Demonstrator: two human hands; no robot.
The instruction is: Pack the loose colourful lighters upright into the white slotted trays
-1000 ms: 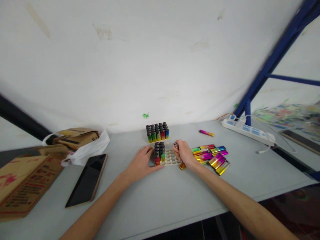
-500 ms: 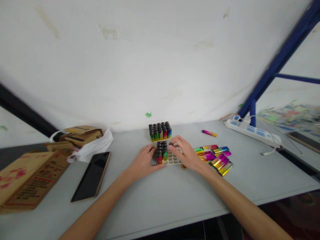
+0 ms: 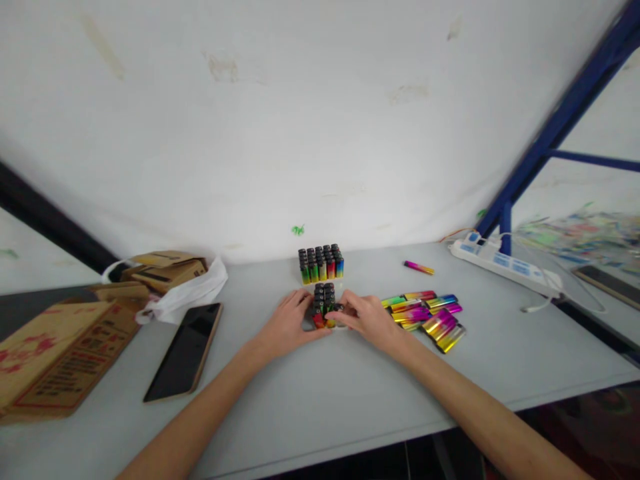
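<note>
Upright lighters (image 3: 319, 294) with black tops and coloured bodies fill the left part of a pale tray (image 3: 342, 327) with holes. My left hand (image 3: 284, 325) grips that tray from the left, its thumb along the front edge and its fingers behind the left side. My right hand (image 3: 369, 319) is closed in a pinch on a lighter (image 3: 335, 311) at the front of the tray, right of the red one. Much of the tray's right part is hidden by this hand. To the right of it lie loose shiny lighters (image 3: 411, 311) in several colours.
Behind the tray stands a full block of lighters (image 3: 321, 265) near the wall. One lighter (image 3: 419, 267) lies apart at the back right. A white power strip (image 3: 505, 267) is at right. A phone (image 3: 184, 352), a white bag (image 3: 193, 293) and cardboard boxes (image 3: 65, 353) are at left.
My right hand has moved left and forward to the near side of the tray, with a lighter in its pinch. My left hand stays on the tray.
</note>
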